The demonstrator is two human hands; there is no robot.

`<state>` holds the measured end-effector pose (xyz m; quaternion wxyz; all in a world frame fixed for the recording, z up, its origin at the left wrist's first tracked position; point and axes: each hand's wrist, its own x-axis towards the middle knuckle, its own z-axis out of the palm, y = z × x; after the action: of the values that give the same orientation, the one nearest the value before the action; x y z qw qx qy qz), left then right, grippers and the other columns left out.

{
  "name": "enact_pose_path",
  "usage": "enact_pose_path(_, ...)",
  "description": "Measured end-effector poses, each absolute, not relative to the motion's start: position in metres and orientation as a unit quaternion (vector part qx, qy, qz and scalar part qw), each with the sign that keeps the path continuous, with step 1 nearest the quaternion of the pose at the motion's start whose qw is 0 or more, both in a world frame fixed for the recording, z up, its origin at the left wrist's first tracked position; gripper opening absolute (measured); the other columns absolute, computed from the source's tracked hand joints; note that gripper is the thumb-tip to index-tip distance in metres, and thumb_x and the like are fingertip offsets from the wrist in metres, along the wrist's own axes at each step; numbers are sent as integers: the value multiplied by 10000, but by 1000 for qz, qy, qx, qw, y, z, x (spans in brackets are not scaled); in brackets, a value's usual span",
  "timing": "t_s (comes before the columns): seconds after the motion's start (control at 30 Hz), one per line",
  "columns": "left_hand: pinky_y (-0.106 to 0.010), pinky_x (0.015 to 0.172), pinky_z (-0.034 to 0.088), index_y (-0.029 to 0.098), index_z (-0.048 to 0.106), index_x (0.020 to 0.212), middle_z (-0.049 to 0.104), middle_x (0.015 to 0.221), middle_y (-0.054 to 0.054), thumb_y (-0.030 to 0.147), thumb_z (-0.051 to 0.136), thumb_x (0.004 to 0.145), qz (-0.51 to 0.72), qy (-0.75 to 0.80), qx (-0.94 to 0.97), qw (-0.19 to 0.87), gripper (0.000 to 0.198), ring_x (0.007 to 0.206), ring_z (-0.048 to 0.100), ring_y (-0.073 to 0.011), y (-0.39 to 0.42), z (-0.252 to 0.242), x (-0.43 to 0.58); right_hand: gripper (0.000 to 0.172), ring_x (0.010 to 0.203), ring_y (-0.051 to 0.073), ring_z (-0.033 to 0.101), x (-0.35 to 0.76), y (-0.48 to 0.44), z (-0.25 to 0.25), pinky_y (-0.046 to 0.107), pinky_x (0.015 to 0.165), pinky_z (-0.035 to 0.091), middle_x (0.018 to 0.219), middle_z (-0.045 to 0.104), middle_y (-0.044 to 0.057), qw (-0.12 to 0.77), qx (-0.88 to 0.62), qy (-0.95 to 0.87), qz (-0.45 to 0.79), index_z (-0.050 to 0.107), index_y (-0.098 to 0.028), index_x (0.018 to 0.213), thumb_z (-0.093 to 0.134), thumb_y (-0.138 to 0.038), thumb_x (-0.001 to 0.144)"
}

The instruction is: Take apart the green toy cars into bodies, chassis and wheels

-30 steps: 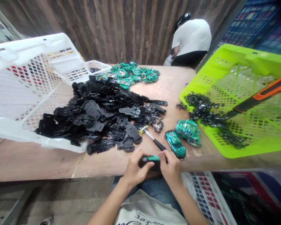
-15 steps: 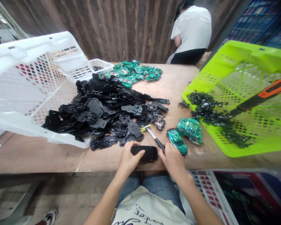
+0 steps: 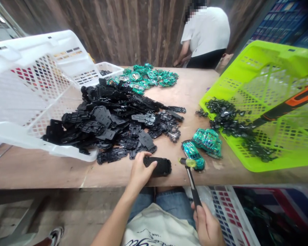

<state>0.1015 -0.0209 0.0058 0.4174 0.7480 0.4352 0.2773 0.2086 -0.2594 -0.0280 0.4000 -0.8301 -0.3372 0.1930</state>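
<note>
My left hand (image 3: 140, 172) presses down on a black toy car (image 3: 157, 166) turned underside up near the table's front edge, fingers closed on its left end. My right hand (image 3: 207, 227) is drawn back below the table edge, closed on the black handle of a small hammer (image 3: 191, 177) whose yellow head hovers just right of the car. A finished green toy car (image 3: 193, 155) lies under the hammer head, with more green shells (image 3: 207, 141) beside it.
A heap of black chassis plates (image 3: 113, 123) spills from a tipped white crate (image 3: 28, 89). Green car bodies (image 3: 146, 77) lie at the far side. A lime crate (image 3: 267, 102) holds black wheels (image 3: 231, 123) and an orange-handled tool (image 3: 287, 107). Another person (image 3: 205, 34) stands beyond the table.
My right hand picked the small hammer off the table and pulled it back toward me, raising its head. My left hand turned the car underside up and holds it flat.
</note>
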Motion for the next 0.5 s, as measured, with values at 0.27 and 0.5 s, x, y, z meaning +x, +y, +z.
enact_pose_path(0.27, -338, 858, 481, 214, 419, 1181, 607, 1073, -70, 62, 596, 735, 292, 250, 862, 331, 503, 1002, 591, -208, -30, 45, 107, 420, 1141, 285, 563, 235, -168, 13, 442, 932, 469, 1210, 598, 171, 366, -785, -498, 38, 462, -150, 1280, 406, -377, 931)
enact_pose_path(0.5, -334, 918, 467, 200, 455, 1197, 600, 1149, -87, 49, 470, 825, 273, 138, 884, 354, 401, 1077, 560, -199, -29, 55, 104, 372, 1106, 227, 579, 245, -133, 33, 380, 941, 494, 1144, 615, 97, 458, -642, -615, -12, 449, -225, 1261, 529, -257, 899)
